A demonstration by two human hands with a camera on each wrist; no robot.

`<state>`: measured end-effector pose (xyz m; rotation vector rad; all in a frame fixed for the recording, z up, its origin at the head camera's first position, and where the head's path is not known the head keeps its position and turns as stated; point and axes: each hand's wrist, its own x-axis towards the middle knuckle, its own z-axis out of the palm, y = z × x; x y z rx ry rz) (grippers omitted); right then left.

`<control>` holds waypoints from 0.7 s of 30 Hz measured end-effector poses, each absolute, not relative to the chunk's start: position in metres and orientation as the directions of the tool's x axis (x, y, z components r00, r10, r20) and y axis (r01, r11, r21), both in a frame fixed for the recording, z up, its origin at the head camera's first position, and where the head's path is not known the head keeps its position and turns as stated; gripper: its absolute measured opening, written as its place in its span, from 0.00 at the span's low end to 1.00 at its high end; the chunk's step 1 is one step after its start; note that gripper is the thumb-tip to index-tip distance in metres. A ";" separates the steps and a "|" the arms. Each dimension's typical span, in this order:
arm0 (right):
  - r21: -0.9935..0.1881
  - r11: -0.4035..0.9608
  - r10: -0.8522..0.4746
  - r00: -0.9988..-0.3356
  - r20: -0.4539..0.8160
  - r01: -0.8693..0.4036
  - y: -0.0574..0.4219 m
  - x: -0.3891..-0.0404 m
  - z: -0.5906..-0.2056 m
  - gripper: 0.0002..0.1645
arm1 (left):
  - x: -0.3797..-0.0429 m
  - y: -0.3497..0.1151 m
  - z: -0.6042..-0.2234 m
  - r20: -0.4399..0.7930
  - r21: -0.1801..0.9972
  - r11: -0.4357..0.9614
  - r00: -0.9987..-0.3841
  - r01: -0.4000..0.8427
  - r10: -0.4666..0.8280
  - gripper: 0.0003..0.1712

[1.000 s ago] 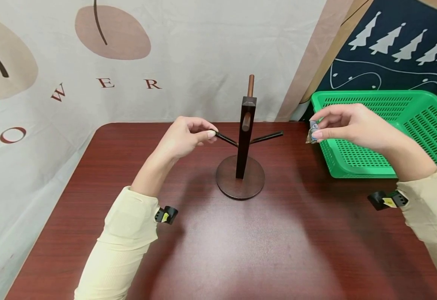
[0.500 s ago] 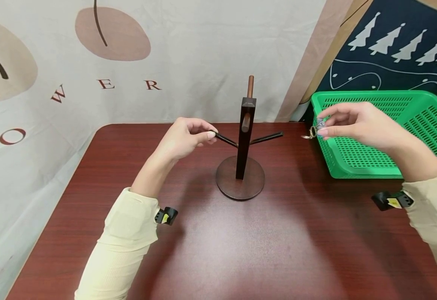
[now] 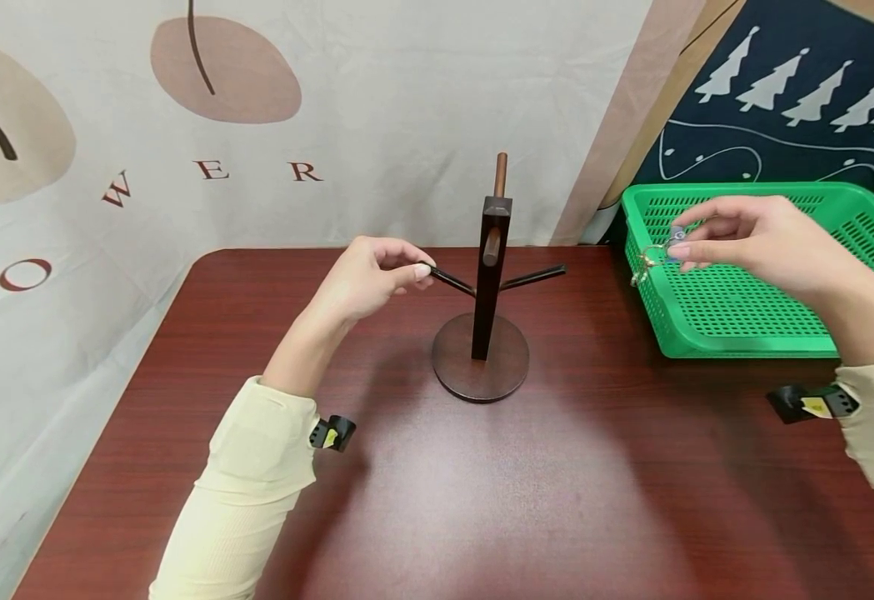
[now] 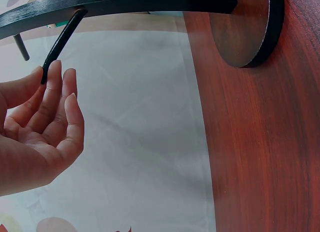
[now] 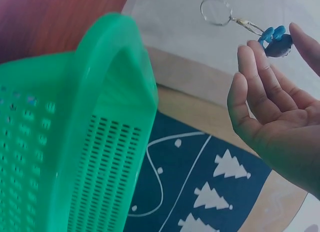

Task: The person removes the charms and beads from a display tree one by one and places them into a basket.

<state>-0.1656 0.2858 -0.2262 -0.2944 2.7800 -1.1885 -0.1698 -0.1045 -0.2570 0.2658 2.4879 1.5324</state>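
Observation:
In the head view a dark wooden stand (image 3: pixel 487 283) with several pegs rises from a round base (image 3: pixel 455 367). My left hand (image 3: pixel 377 279) pinches the tip of its left peg (image 3: pixel 453 280) between thumb and fingers; the left wrist view shows the same black peg (image 4: pixel 62 40) at the fingertips. Over the left part of the green basket my right hand (image 3: pixel 751 242) pinches a keychain (image 3: pixel 675 242) by its small blue-grey figure. In the right wrist view the keychain's blue charm (image 5: pixel 278 43) sits between thumb and fingers, and its metal ring (image 5: pixel 216 11) sticks out to the side.
A green plastic basket (image 3: pixel 729 346) with slotted walls stands at the back right of the reddish-brown table (image 3: pixel 556 483). Behind hang a pale printed cloth (image 3: pixel 407 100) and a navy cloth (image 3: pixel 781 150) with white trees. The stand's right peg (image 3: pixel 534 277) points toward the basket.
My right hand has moved right with the keychain, from beside the basket's left edge to over the basket. The keychain's ring now dangles outward. My left hand stays on the peg.

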 end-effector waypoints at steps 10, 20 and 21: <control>-0.793 0.597 -0.170 -0.985 0.025 -0.123 0.314 -0.166 -0.227 0.11 | -0.170 -0.104 -0.256 -0.089 0.897 0.441 -0.963 0.035 0.256 0.10; -0.830 0.552 -0.105 -0.994 0.026 -0.080 0.336 -0.165 -0.234 0.11 | -0.169 -0.105 -0.256 -0.105 0.904 0.428 -0.962 0.013 0.252 0.10; -0.820 0.569 -0.086 -0.996 0.017 -0.064 0.338 -0.165 -0.235 0.10 | -0.169 -0.105 -0.256 -0.105 0.904 0.427 -0.962 0.014 0.253 0.10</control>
